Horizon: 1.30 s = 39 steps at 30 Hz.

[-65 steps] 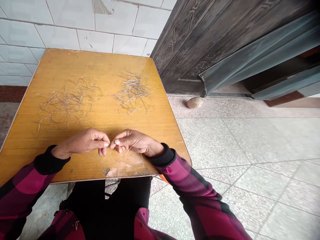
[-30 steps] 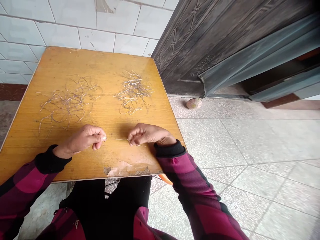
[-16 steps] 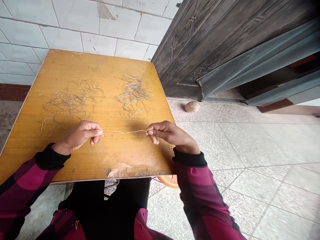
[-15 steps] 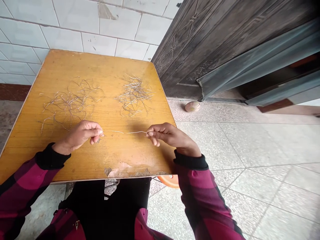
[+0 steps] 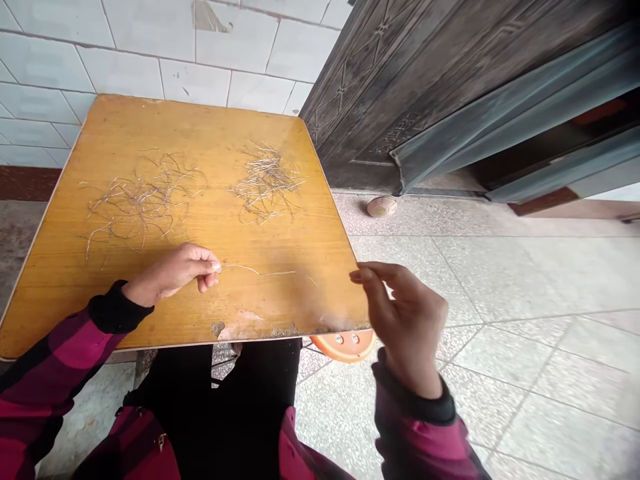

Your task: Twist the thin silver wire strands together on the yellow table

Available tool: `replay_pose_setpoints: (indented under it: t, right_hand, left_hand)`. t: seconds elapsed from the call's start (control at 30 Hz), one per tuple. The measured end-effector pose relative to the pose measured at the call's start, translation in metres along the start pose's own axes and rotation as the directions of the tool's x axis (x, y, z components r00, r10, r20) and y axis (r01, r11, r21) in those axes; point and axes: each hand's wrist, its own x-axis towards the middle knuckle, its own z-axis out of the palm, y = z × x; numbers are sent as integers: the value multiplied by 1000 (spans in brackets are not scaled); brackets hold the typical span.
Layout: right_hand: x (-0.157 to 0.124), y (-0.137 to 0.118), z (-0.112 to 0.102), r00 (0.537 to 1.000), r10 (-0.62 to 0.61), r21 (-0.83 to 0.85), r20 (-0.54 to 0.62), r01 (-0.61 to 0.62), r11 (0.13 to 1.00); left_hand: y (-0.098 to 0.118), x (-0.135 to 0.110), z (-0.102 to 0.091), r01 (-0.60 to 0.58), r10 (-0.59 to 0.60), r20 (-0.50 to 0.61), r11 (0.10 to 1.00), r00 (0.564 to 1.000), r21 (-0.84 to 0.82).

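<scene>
Fingers (image 5: 211, 267) of the left hand (image 5: 173, 273) pinch a thin metal wire (image 5: 253, 270).

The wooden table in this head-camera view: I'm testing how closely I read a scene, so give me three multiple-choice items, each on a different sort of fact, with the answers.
1. How many piles of wire strands lie on the wooden table?
A. One
B. Two
C. Four

2. Where is the small worn ball?
A. On the table
B. In a hand
C. On the floor near the foot of the dark door

3. What is the left hand doing?
A. Pinching a thin wire strand at its fingertips
B. Lying flat on the table
C. Holding the ball

1: B, a loose tangle on the left and a denser cluster on the right.
2: C, it sits on the speckled floor beyond the table's edge.
3: A, the strand runs from its fingertips across the table.
</scene>
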Motion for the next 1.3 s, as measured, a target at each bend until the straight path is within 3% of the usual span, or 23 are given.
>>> replay_pose_setpoints:
  t: [0.03, 0.1, 0.13, 0.23, 0.4, 0.5, 0.6, 0.67, 0.73, 0.83, 1.03, 1.2, 1.3]
  right_hand:
    - [-5, -18, 5, 987, -154, -1, -42, 154, 988]
    - [-10, -48, 24, 896, -437, 19, 84, 437, 899]
    - [-10, -58, 36, 837, -523, 16, 163, 527, 849]
    - [-6, -59, 70, 762, -576, -78, 297, 620, 781]
    - [-6, -30, 86, 747, -592, -46, 302, 632, 774]
    - [-11, -27, 84, 749, -575, -21, 328, 614, 789]
    - [-13, -31, 85, 737, -547, -25, 397, 604, 796]
    - [-13, -34, 87, 739, -527, -45, 421, 597, 801]
    - [-11, -37, 90, 749, -509, -88, 423, 593, 800]
    - [-8, -38, 94, 765, -499, -145, 408, 594, 792]
    - [-5, -38, 100, 799, -454, -144, 396, 542, 828]
    - [-5, -38, 98, 803, -447, -97, 395, 520, 849]
    - [-9, -37, 96, 801, -461, -72, 382, 523, 849]
  left_hand:
    - [-1, 1, 3, 5, -5, 12, 1000, 1000, -9]
    - [-3, 2, 6, 14, -13, 31, 999, 999, -28]
    - [-3, 3, 6, 25, -23, 45, 999, 999, -42]
    - [-6, 4, 3, 61, -53, 79, 993, 995, -99]
    - [-9, 3, -3, 68, -63, 78, 996, 995, -60]
    - [-8, 4, -5, -62, 62, 5, 972, 998, 225]
    - [-5, 8, -3, -206, 294, -44, 762, 955, 614]
    - [-3, 12, 0, -247, 373, 2, 611, 928, 752]
    - [-2, 18, 4, -279, 390, 68, 516, 918, 810]
    - [-1, 28, 8, -274, 359, 109, 453, 927, 848]
    - [9, 44, 11, -223, 273, 100, 467, 957, 856]
    - [17, 46, 14, -117, 144, 40, 578, 989, 807]
    - [19, 45, 14, -100, 115, 39, 597, 993, 796]
